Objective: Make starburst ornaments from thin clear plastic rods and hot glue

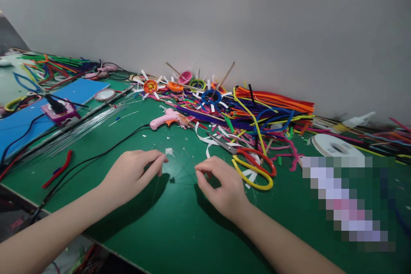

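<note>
Above the green tabletop (180, 231), my left hand (135, 175) is closed with thumb and fingertips together. A small white clump (169, 151) shows just past its fingertips; whether it is touched or lies on the table I cannot tell. My right hand (221, 186) is also pinched, a short gap away to the right. Very thin strands seem to run near both hands, too fine to make out. Beyond the left hand lies a pink glue gun (167, 118). Scissors with one red and one yellow handle (253, 167) lie beside my right hand.
Colourful pipe cleaners (272, 100) and small woven round pieces (212, 99) with white strips heap along the wall. A white spool (334, 147) sits right. Left are clear thin rods (86, 124), a blue board (83, 90), a purple power socket (61, 113) and a black cord (105, 150).
</note>
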The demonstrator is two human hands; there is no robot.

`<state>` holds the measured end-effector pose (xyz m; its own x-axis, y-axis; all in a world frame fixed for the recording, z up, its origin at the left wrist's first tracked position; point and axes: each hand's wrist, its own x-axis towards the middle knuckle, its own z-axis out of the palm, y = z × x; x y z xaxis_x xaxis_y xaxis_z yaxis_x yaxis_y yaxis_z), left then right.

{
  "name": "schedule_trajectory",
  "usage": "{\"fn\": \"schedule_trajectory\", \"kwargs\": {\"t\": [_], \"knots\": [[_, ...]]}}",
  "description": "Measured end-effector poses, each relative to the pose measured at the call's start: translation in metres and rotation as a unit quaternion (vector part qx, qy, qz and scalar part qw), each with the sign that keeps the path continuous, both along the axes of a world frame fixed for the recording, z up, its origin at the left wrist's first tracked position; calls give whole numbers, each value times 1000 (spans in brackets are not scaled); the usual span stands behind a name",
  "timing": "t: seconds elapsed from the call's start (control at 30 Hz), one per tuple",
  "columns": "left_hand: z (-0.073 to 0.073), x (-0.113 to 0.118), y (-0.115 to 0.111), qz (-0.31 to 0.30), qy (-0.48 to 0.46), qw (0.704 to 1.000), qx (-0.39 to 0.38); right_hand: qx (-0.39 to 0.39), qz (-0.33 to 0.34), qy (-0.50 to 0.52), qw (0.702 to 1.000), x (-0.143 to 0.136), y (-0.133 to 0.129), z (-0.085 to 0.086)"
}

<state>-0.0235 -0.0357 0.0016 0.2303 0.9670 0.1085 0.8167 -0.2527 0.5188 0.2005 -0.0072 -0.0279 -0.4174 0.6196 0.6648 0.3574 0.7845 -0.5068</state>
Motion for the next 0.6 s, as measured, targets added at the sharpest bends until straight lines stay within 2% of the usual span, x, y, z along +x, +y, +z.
{"fn": "schedule_trajectory", "kwargs": {"t": [0.2, 0.43, 0.5, 0.6], "knots": [[0, 6, 2, 82, -90, 993, 11, 52, 0, -26, 998, 0, -1, 0], [-1, 15, 2, 45, -30, 998, -21, 13, -9, -14, 1000, 0, 1, -2], [-2, 15, 3, 44, -50, 997, -41, 0, -2, -17, 1000, 0, 1, -3], [-4, 16, 4, 39, -137, 985, -101, -5, 5, -16, 1000, 0, 2, -5]]}}
